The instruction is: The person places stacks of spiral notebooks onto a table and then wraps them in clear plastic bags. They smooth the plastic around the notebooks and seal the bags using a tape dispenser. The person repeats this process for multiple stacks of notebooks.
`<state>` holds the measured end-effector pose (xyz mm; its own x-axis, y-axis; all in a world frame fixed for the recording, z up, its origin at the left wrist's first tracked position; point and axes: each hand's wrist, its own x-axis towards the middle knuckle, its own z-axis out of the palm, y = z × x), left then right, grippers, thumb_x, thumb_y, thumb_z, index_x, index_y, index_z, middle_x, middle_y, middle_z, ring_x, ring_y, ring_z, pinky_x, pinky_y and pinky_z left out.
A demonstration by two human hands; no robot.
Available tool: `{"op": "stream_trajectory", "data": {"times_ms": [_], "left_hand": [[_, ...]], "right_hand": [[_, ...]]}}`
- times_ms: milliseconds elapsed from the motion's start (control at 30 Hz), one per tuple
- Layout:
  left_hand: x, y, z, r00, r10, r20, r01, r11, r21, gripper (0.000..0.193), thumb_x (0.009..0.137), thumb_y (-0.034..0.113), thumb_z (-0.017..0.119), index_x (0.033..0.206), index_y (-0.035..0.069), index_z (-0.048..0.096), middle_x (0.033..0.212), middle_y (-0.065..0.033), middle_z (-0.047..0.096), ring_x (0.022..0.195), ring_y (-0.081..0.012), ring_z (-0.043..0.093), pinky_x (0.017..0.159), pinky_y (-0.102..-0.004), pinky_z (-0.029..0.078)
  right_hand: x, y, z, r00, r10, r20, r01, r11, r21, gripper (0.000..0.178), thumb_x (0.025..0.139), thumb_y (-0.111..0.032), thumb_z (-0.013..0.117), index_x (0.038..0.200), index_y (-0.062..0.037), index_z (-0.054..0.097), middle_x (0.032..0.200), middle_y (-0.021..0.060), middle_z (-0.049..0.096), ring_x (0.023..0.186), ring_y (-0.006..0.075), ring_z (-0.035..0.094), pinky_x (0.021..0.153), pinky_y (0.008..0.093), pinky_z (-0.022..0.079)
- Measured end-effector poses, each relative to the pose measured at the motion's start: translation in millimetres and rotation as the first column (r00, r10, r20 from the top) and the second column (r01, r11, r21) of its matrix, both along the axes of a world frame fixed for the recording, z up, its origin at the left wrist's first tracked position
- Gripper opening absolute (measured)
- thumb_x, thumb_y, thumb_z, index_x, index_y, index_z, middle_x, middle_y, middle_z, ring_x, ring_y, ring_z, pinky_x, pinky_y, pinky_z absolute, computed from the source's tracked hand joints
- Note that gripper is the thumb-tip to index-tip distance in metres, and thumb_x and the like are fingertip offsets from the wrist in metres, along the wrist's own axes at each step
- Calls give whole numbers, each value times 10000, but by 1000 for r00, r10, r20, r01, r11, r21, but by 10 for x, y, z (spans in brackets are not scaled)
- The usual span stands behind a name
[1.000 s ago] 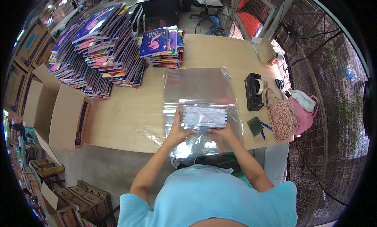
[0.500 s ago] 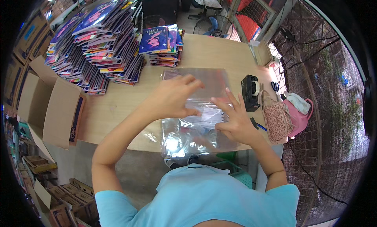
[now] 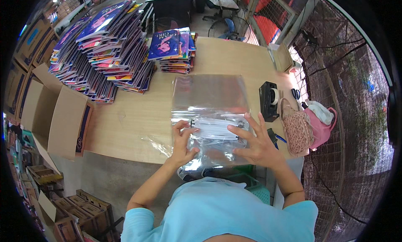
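Both hands, left hand (image 3: 182, 146) and right hand (image 3: 256, 142) (fingers spread), press clear plastic bags (image 3: 209, 116).

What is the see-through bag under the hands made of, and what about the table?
The bag looks like thin clear plastic film: it is glossy, wrinkles, and shows the table through it. Both hands, left and right, press on it. The table looks like pale, matte wood or plywood, though the grain is hard to see.

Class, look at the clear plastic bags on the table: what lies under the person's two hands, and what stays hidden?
Under the left hand and right hand lies a white packet among clear plastic bags. Its contents and the wooden table beneath are covered.
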<state>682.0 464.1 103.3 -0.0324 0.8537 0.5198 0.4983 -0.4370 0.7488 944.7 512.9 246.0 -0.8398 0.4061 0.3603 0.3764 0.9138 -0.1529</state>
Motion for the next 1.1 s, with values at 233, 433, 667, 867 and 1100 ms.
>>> {"op": "stream_trajectory", "data": {"times_ms": [233,433,667,867,1100], "left_hand": [[-204,37,96,971,-116,-208,133,989,69,742,715,563,706,1172,47,433,1199,-208,358,1122,-347,365,953,-474,336],[45,73,-107,1000,-8,-16,10,989,145,846,666,416,806,1239,44,306,1222,-215,312,1115,-332,360,940,-447,361],[259,41,-108,995,93,35,-97,988,122,820,669,431,796,1239,49,346,1242,-214,278,1161,-340,317,965,-463,328],[174,-1,47,963,-18,-270,24,1000,17,695,693,540,722,1220,124,541,1264,-214,344,1166,-366,331,964,-494,300],[-76,245,489,716,-312,-624,320,942,-103,764,687,670,597,1285,197,545,1252,-64,487,1159,-297,420,952,-472,300]], "right_hand": [[-19,178,736,999,-38,-35,36,998,-49,367,675,-375,712,924,-116,637,1241,85,514,1093,305,457,892,491,343],[-600,204,491,964,-92,250,68,992,104,448,680,-377,723,945,-36,605,1257,129,480,1131,306,448,910,508,350],[-350,-141,331,890,-43,453,-39,985,170,190,685,-210,633,788,-58,683,1278,119,497,1324,303,341,1048,626,228],[-161,-64,429,992,85,91,-66,978,-196,167,685,-226,682,765,-80,682,1296,114,480,1320,338,335,1053,650,195],[-273,680,221,875,-476,92,435,854,285,287,677,-247,726,894,-77,645,1251,104,505,1177,342,442,950,503,350]]}}
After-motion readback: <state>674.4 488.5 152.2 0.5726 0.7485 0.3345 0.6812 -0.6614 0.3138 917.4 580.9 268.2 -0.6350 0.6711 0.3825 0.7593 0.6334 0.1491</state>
